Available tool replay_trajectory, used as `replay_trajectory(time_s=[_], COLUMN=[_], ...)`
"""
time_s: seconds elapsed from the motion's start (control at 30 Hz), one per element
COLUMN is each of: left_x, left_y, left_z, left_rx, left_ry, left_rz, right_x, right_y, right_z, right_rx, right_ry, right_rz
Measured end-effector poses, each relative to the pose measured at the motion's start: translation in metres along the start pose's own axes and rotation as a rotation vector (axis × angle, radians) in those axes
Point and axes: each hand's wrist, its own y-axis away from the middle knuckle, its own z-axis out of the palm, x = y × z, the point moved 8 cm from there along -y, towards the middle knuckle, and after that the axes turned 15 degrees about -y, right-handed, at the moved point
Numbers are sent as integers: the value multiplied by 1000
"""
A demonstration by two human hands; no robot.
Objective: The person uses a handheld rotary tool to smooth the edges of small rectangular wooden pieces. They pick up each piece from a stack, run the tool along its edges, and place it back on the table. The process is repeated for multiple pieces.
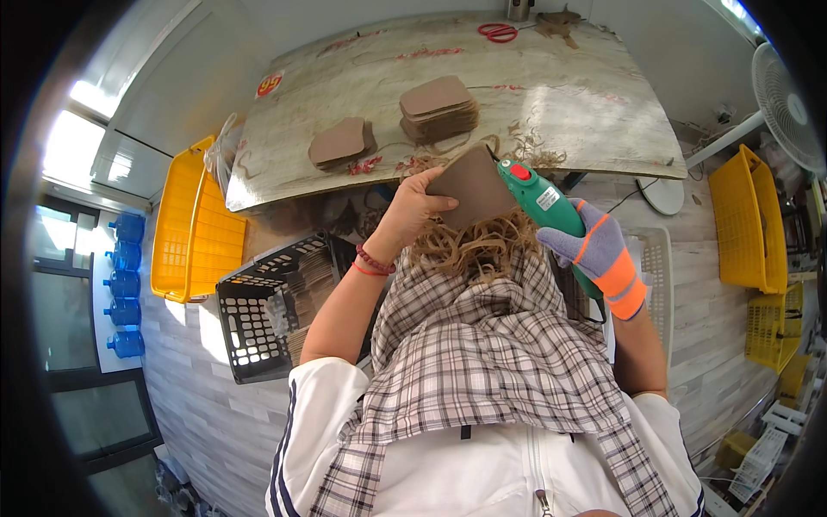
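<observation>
My left hand [412, 209] grips a brown cardboard-like sheet [473, 184] by its left edge, just above my lap. My right hand [598, 248], in a purple and orange glove, holds a green electric cutting tool [541, 200] with a red button; its tip meets the sheet's upper right edge. Curly brown trimmings [469, 244] lie piled on the plaid cloth [482, 345] over my lap. On the table [560, 95] ahead sit two stacks of cut brown pieces, a taller one [438, 108] and a lower one [341, 142].
A black slotted crate [258, 323] with brown sheets stands at my left, a yellow crate [191, 228] beyond it. More yellow crates [748, 220] and a white fan [786, 103] are on the right. Red scissors [497, 33] lie at the table's far edge.
</observation>
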Motion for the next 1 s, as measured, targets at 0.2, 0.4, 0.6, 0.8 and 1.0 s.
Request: replay_trajectory(time_s=[0.2, 0.4, 0.6, 0.8, 1.0], left_x=[5, 39, 37, 29, 23], left_y=[2, 5, 8, 6, 7], left_z=[-15, -45, -61, -53, -30], left_rx=[-20, 104, 136, 73, -38], left_ry=[-245, -510, -146, -140, -233], left_rz=[-32, 117, 144, 91, 22], right_x=[5, 3, 12, 13, 19], right_y=[-5, -4, -8, -10, -18], right_z=[3, 7, 11, 20, 26], right_rx=[-45, -106, -150, -203, -216], right_ry=[3, 10, 2, 96, 234], right_rz=[41, 107, 107, 113, 56])
